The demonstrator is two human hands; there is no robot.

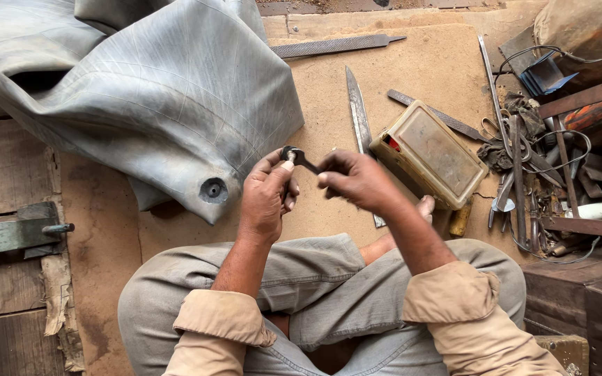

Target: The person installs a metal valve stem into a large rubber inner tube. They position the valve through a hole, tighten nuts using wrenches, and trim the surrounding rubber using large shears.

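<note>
My left hand (267, 196) pinches a small black valve piece (290, 153) with a round cap end between thumb and forefinger. My right hand (354, 179) grips the other end of the same dark part (308, 164), its fingers curled around it. Both hands meet above my crossed legs in grey trousers. A large grey rubber inner tube (161, 83) lies folded on the floor at the upper left, with a round valve hole (213, 189) near its lower edge, just left of my left hand.
A dirty rectangular plastic box (429, 153) sits right of my hands. Long metal files (357, 111) and a rasp (336, 46) lie on the brown board. Scissors, wires and scrap tools (524, 160) pile up at the right. A metal bracket (15, 233) lies on wooden planks at the left.
</note>
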